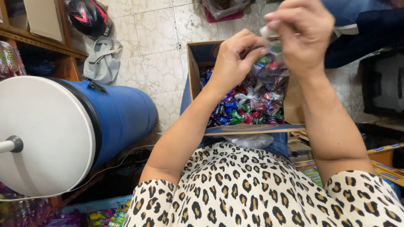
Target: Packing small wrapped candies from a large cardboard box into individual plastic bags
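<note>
Now we pinch a small clear plastic bag of coloured sweets [271, 52] between left hand [233, 56] and right hand [301, 35], both grips closed on its neck, just above the open cardboard box of wrapped sweets [248, 103]; knotting it seems next, needing a firm twist.

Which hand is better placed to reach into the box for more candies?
Probably the left hand. It sits lower, directly over the cardboard box of wrapped candies. The right hand is raised higher, and its grip pinches the top of the small clear bag, so it seems occupied.
</note>
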